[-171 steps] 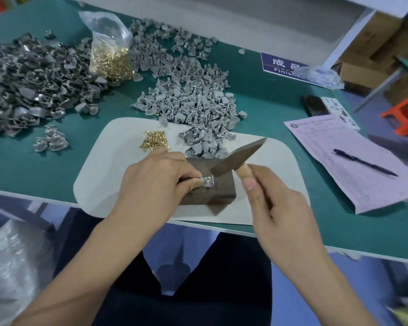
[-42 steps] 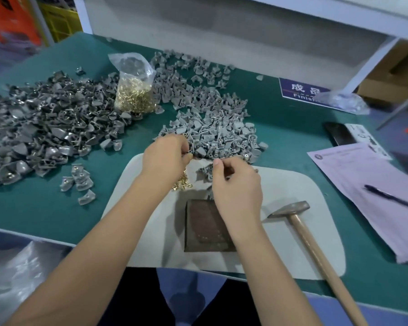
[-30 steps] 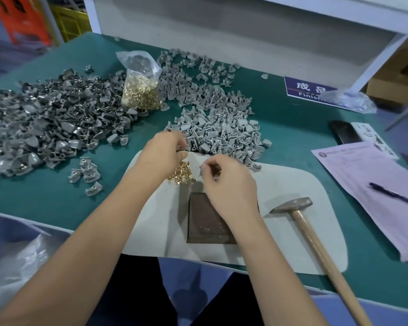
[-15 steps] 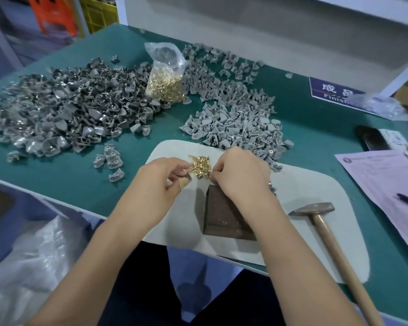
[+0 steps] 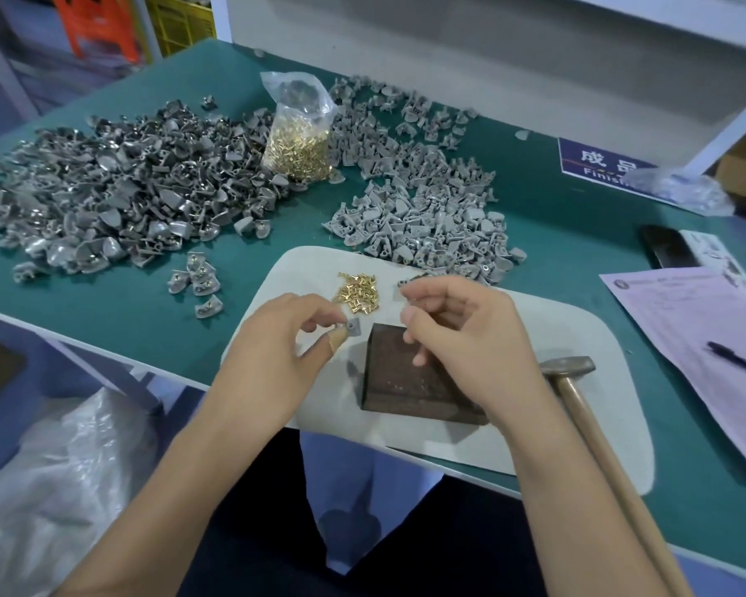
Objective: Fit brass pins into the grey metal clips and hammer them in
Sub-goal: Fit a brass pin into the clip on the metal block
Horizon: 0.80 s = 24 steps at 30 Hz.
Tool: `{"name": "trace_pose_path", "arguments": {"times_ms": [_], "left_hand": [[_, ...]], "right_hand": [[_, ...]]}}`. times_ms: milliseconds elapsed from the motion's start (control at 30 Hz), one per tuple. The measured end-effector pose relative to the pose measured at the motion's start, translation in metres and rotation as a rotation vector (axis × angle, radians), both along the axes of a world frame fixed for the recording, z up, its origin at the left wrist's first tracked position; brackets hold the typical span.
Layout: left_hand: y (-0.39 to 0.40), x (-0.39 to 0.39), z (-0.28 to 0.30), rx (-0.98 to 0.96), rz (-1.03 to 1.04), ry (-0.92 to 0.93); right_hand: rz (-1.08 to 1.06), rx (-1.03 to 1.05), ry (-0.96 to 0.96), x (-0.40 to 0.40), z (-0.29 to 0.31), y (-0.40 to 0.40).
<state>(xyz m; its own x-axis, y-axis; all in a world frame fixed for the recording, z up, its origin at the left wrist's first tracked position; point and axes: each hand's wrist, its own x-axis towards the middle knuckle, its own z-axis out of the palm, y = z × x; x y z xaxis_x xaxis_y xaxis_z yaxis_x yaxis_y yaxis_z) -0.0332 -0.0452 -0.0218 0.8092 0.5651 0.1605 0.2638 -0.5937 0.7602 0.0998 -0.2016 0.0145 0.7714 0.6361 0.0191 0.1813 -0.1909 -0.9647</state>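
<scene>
I see the left hand (image 5: 285, 342) pinching one grey clip (image 5: 353, 327) between thumb and forefinger, just left of the dark block (image 5: 410, 381). The right hand (image 5: 461, 333) hovers over the block, fingers curled (whether round a pin, I cannot tell). Loose brass pins (image 5: 357, 291) lie just beyond both hands.

Matt grey metal clips (image 5: 423, 217), shiny brass pins (image 5: 357, 291), a wooden-handled hammer (image 5: 595, 428), smooth green tabletop (image 5: 578, 234).
</scene>
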Motion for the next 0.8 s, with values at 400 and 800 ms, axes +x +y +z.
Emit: {"name": "trace_pose_path", "arguments": {"times_ms": [400,800], "left_hand": [[-0.064,0.012,0.014,0.237,-0.232,0.016],[-0.060,0.021,0.019,0.311,-0.184,0.054]], "right_hand": [[-0.154,0.015,-0.194,-0.021,-0.018,-0.075],[-0.073,-0.264,-0.509,-0.018,-0.015,-0.061]]}}
